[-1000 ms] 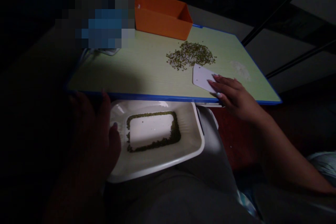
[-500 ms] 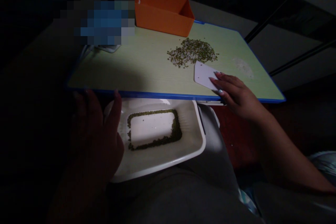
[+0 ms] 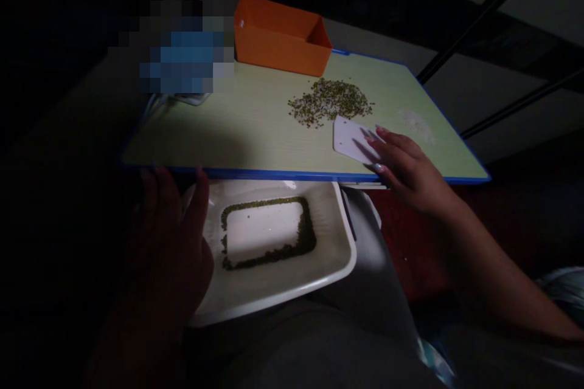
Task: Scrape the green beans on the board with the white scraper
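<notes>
And here's the right hand (image 3: 410, 173), thumb and fingers pinched around the end of a white plastic scraper (image 3: 349, 140), which lies flat on the desk (image 3: 255, 149) just below a loose pile of green mung beans (image 3: 328, 101). Over on the left, the left hand (image 3: 168, 243) is deep in shadow, fingers spread wide and holding nothing, right beside a white tray (image 3: 278, 304) that sits under the desk's blue front edge. Inside that tray, a ring of mung beans (image 3: 269, 257) runs around the flat bottom, leaving a bare white middle. Up at the far edge of the desk, an orange plastic box (image 3: 278, 36) stands open, with a blurred blue object (image 3: 187, 55) to its left. To the right of the scraper, there's a pale, powdery patch (image 3: 415, 126) on the desk, well apart from the beans.
</notes>
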The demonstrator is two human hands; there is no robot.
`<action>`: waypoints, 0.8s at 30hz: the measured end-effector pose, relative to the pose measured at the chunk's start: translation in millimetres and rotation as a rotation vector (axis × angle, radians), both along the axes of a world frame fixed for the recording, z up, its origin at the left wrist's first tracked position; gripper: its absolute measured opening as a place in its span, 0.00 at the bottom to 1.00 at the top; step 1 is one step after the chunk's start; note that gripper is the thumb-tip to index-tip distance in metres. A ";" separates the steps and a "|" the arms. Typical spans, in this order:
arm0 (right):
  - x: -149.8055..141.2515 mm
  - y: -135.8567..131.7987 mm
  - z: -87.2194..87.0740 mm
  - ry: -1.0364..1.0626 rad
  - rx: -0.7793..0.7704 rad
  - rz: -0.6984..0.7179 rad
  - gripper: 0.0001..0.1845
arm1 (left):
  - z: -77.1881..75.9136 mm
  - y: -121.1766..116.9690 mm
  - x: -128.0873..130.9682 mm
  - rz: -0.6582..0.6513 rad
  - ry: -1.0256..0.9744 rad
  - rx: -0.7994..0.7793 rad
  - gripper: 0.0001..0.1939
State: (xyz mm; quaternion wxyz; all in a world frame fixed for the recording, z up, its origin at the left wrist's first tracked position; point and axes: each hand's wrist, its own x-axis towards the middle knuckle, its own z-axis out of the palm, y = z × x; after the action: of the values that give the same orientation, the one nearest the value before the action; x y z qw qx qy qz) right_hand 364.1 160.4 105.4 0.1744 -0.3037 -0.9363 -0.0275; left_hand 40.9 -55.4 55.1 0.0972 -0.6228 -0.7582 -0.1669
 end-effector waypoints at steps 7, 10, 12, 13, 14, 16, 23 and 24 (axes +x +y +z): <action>-57.2 -56.3 22.3 0.300 0.193 0.278 0.21 | -1.6 -0.1 2.6 0.028 -0.068 0.013 0.48; -96.4 -82.4 15.7 0.002 -0.134 0.425 0.13 | -1.5 0.1 5.4 0.033 -0.076 0.003 0.49; -121.2 -90.6 2.7 -0.246 -0.287 0.348 0.15 | -1.8 0.1 6.8 0.029 -0.072 0.011 0.49; -131.9 -91.7 -5.5 -0.356 -0.336 0.298 0.18 | -2.2 0.1 7.2 0.024 -0.072 0.018 0.49; -141.0 -91.1 -14.0 -0.445 -0.373 0.270 0.23 | -2.6 0.1 7.6 0.016 -0.073 0.027 0.49; -153.9 -86.9 -29.6 -0.611 -0.424 0.229 0.35 | -3.5 0.2 7.9 0.006 -0.082 0.044 0.49; -166.5 -79.5 -42.6 -0.731 -0.480 0.189 0.46 | -3.0 -0.5 9.6 0.020 -0.085 0.040 0.48; -167.9 -79.9 -41.0 -0.752 -0.485 0.182 0.46 | -2.7 -0.7 9.9 0.020 -0.087 0.030 0.48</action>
State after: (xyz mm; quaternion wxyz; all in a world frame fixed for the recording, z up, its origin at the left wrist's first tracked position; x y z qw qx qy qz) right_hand 196.2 80.5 64.4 -0.2520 -0.2212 -0.9368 0.0995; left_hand 50.8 -56.0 52.4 0.0752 -0.6060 -0.7652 -0.2040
